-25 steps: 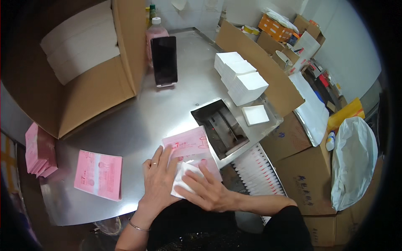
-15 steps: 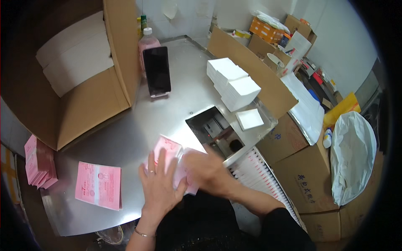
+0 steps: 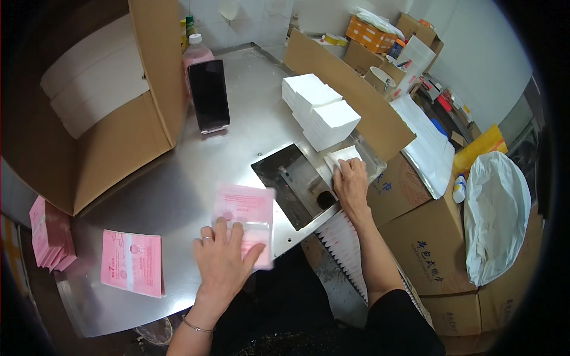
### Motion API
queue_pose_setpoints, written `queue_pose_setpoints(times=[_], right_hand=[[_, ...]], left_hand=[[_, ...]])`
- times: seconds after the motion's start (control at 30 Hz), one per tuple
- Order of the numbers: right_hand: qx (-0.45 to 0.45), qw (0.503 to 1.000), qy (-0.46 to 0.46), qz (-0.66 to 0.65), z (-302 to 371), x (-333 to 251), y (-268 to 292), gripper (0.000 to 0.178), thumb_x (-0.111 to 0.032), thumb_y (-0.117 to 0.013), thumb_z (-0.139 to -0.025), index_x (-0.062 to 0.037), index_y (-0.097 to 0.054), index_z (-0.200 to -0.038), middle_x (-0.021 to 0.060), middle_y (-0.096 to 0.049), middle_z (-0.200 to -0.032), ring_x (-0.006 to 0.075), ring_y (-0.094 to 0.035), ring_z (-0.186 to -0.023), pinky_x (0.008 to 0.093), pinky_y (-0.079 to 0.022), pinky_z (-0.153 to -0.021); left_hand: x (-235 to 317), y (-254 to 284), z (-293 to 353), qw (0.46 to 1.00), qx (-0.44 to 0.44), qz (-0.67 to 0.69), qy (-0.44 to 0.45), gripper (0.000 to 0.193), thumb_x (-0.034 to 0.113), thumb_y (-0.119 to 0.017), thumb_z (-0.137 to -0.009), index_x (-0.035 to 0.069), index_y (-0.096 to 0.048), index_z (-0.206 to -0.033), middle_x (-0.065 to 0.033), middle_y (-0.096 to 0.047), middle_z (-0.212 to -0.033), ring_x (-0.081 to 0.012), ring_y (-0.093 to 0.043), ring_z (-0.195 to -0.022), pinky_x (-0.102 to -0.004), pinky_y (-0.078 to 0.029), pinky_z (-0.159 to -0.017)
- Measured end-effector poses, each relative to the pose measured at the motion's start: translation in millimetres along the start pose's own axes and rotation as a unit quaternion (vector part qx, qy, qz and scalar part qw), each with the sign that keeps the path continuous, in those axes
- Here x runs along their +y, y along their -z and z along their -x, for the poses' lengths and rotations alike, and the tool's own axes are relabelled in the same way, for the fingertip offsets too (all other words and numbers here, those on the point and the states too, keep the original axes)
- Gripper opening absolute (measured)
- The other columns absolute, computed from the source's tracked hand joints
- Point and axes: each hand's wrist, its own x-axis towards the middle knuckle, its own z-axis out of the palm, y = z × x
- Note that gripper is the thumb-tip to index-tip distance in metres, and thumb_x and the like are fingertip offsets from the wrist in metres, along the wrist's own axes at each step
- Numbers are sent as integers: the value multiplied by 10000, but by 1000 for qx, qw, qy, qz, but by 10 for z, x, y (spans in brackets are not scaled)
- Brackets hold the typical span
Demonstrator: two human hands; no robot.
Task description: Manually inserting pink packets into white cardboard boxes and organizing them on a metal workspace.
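My left hand [image 3: 224,258] lies on a pink printed plastic packet [image 3: 244,204] at the near edge of the metal table. Its fingers are apart and slightly bent over the packet's clear band, and the thumb rests on the right part. Across the rectangular opening, my right hand [image 3: 351,187] has its fingers closed on the small stack of folded white tissues [image 3: 343,155], lifting one edge; how many sheets it pinches is hidden. Left of my left hand lies a flat pile of pink packets [image 3: 132,261] with a pale band.
Taller white tissue stacks [image 3: 323,113] stand beside a cardboard divider [image 3: 356,89]. A phone [image 3: 208,95] on a stand is in front of a pink bottle [image 3: 197,53]. An open carton [image 3: 127,142] and more pink packets [image 3: 50,234] are at left; cartons [image 3: 427,255] and a white bag [image 3: 497,219] at right.
My right hand has left the pink packet and moved right and away to the small tissue stack, gripping it. My left hand stays on the packet. The view has shifted slightly.
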Motion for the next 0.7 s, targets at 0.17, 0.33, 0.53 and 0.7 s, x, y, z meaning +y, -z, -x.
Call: queue_pose_setpoints(times=[0.17, 0.33, 0.53, 0.7], right_hand=[[27, 998, 31, -48, 15, -92, 147, 345, -10, -628, -796, 2, -658, -1140, 185, -630, -1077, 378, -596, -1020, 450, -477, -847], [-71, 886, 350, -295, 670, -1438, 592, 452, -60, -621, -803, 4, -593, -1250, 188, -605, -1179, 388, -590, -1165, 576, -418, -1055], [-237, 932, 261, -81, 165, -1699, -59, 252, -162, -576, -863, -22, -652, -1059, 204, -625, -989, 364, -610, -980, 675, -328, -1072], [-213, 961, 76, -160, 7, -1029, -497, 190, -180, -578, -900, -24, -663, -966, 222, -672, -884, 388, -664, -896, 591, -473, -916]], left_hand=[[45, -125, 34, 998, -7, 49, -43, 438, 231, -700, -792, 30, -616, -1172, -181, -548, -1120, -330, -533, -933, -422, -427, -744], [-85, 65, 68, 990, -19, 138, 3, 567, 198, -736, -707, 64, -595, -1240, -169, -517, -1025, -320, -534, -915, -424, -427, -735], [65, 2, 12, 988, 27, 149, -21, 785, 147, -737, -733, 90, -441, -1458, -150, -519, -956, -324, -537, -907, -417, -423, -747], [-302, 235, 382, 995, 37, 89, 13, 600, 56, -665, -780, 95, -526, -1362, -172, -557, -1108, -354, -530, -1039, -479, -407, -861]])
